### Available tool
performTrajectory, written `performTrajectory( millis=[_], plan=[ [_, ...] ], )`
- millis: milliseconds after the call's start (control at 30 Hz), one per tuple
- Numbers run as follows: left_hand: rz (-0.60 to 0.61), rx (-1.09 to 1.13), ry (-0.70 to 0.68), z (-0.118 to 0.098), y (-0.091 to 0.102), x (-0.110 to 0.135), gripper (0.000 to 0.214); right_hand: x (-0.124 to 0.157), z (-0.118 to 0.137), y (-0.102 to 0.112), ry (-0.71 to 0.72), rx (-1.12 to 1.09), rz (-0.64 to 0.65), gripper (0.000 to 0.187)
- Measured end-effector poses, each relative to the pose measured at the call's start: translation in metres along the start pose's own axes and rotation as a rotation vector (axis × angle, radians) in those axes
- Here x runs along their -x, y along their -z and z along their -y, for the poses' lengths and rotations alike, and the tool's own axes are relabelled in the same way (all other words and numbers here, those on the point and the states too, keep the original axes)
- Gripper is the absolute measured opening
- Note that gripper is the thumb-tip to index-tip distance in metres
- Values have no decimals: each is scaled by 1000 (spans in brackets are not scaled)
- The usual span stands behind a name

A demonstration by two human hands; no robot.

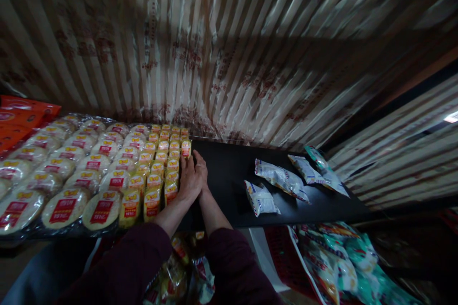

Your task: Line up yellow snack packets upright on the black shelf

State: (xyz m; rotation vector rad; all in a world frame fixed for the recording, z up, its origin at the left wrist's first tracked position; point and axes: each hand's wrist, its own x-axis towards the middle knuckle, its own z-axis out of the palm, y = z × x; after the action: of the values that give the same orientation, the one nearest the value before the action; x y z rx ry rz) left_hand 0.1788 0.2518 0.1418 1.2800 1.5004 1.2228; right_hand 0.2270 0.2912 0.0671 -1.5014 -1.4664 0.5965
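My left hand [190, 182] reaches along the right side of the small yellow packaged cakes [157, 167], its fingers stretched away from me. Its fingertips lie at the foot of an upright yellow packet [186, 148] at the far end of the right-hand column; whether they press on it is hard to tell. My right hand [201, 167] lies close against the left one, on its right, fingers extended toward the same packet. The hands partly hide the right-hand column. Left of the small cakes, round flat packaged cakes [103, 205] with red labels stand in several columns.
Orange bags [21, 119] lie at the far left. On the black shelf [222, 167] to the right are several white snack bags [281, 178]. Corrugated, printed sheeting [229, 57] rises behind. Below, a red basket [286, 252] and green-white bags [343, 262] stand beneath the shelf edge.
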Motion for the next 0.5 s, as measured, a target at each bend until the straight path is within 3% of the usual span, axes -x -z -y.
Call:
performTrajectory(
  millis=[100, 267, 500],
  plan=[
    [-13, -15, 1, -5, 9, 12, 50, 7, -3, 7, 4, -22, -1, 44],
    [-61, -26, 82, -15, 5, 23, 54, 16, 4, 12, 9, -76, 11, 42],
    [-90, 27, -47, -13, -1, 14, 58, 17, 23, 1, 30, -226, -34, 36]
  ],
)
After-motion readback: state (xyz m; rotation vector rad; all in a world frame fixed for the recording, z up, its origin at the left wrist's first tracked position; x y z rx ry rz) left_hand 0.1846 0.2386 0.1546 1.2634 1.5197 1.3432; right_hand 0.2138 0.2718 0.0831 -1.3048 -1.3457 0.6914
